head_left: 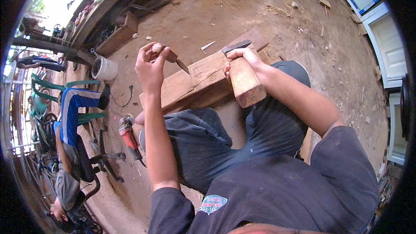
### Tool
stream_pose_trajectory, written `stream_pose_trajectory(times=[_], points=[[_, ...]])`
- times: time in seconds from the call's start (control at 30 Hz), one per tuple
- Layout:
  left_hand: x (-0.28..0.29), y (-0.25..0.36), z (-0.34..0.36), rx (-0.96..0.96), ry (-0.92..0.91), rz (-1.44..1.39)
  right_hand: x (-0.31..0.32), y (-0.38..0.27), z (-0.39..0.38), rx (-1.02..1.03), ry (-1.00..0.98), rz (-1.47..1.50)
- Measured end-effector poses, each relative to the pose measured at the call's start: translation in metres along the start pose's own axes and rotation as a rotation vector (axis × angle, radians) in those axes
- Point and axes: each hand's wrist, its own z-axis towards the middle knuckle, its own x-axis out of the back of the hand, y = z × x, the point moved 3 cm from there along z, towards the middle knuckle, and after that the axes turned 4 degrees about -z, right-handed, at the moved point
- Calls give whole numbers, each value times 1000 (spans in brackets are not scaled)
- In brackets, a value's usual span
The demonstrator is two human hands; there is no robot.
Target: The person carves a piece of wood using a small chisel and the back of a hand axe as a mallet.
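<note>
My left hand (149, 63) is closed around the wooden handle of a chisel (172, 57). Its blade slants down toward the upper face of a thick timber beam (173, 87), which lies across in front of my knees. Marked lines or shallow cuts show on that face; whether the blade tip touches it I cannot tell. In my right hand (249, 58) is a heavy squared wooden block (247, 84), gripped at its far, narrower end, with the broad end toward me. Just beyond those fingers a dark flat tool (236, 47) rests on the beam.
A red angle grinder (128, 138) lies on the ground to my left. Farther off stand a white bucket (104, 68) and a wooden workbench (117, 6). At the left edge a person (71, 164) sits on a green chair. White panelled doors (388, 47) line the right.
</note>
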Motion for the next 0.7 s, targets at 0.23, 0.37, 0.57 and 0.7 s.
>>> stream_pose_trajectory(times=[0.23,0.37,0.57,0.7], points=[[-11,-15,2,-47,7,-35,-8,-7,-12,-74,-91,7],[-26,-4,-1,16,-59,-15,-2,-13,-6,-100,-179,43],[-34,0,-2,47,-101,35,-3,-22,-11,-35,-245,12],[-36,2,-6,27,-111,24,-1,-22,-14,-58,-188,32]])
